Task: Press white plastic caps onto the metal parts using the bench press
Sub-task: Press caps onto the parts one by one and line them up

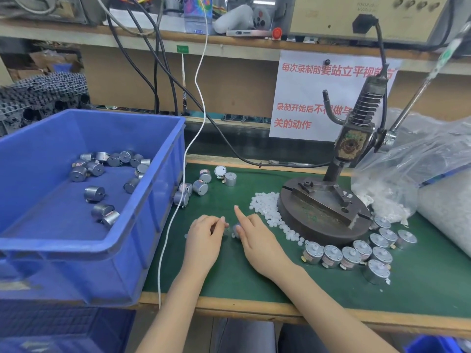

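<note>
Right hand: lower centre of the frame; the index finger is straight, while the thumb and other fingers curl round a small grey metal part, low over the counter.
Left hand: just left of it, with fingers curled and tips drawn together beside the part. Whether they pinch a cap is too small to tell.
Why held so: my guess is that the hands meet in front of the press to seat a cap loosely on the part before pressing.
Look of the part: a short silver cylinder, mostly hidden by the thumb, so its end face cannot be seen.
White caps: a loose heap of tiny translucent-white pieces against the left foot of the bench press, right of centre — probably spilled there for easy reach.
Blue bin: left of the frame, with loose parts scattered on its floor, some showing a thin shaft.
Standing parts: lower right, on end round the press base, each with a pale hub on top — probably the finished ones, kept apart from the supply.
Lever: upper right, with no hand on it, so pressing is not yet begun for this part.
</note>
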